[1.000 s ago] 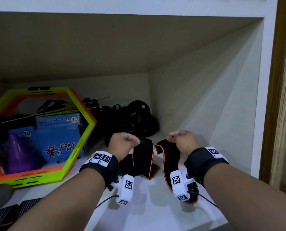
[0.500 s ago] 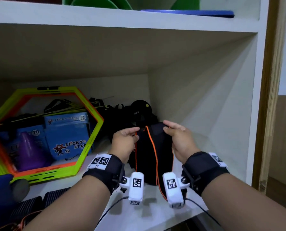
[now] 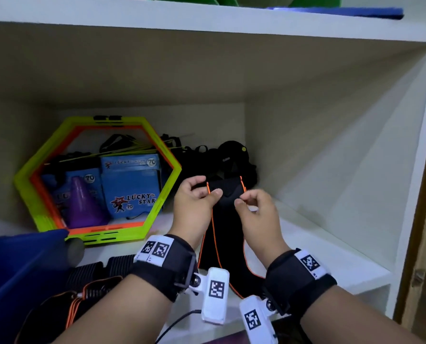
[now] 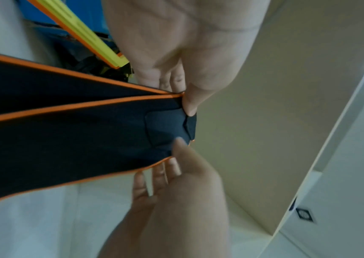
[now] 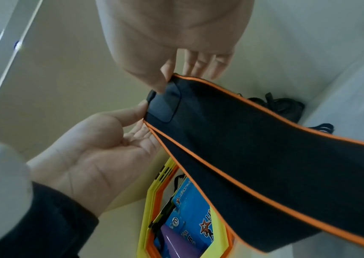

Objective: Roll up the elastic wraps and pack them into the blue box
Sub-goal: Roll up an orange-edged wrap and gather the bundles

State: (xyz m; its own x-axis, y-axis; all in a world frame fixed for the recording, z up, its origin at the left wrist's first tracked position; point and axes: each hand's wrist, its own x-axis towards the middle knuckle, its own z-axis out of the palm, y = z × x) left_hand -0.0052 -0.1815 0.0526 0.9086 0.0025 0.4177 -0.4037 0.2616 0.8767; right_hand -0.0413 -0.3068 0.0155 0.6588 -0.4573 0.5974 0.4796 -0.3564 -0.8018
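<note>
A black elastic wrap (image 3: 225, 219) with orange edging hangs doubled from both hands down to the white shelf (image 3: 318, 244). My left hand (image 3: 208, 188) pinches its upper left corner between thumb and fingers. The right hand (image 3: 243, 198) pinches the upper right corner beside a dark patch on the wrap's end. In the left wrist view the left thumb (image 4: 189, 103) presses the wrap (image 4: 66, 139). The right wrist view shows the right thumb (image 5: 161, 83) on the wrap (image 5: 242, 148). The blue box (image 3: 15, 269) fills the lower left corner. Further striped wraps (image 3: 90, 281) lie beside it.
A yellow and orange hexagonal frame (image 3: 169, 180) leans at the back left around blue Lucky Star boxes (image 3: 132, 184) and a purple cone (image 3: 80, 204). Black gear (image 3: 232, 155) is piled in the back corner. The cabinet's side wall (image 3: 343, 145) stands close on the right.
Both hands have lifted the wrap off the shelf and come closer together at its upper end. The view has tilted up, and the blue box now shows at lower left.
</note>
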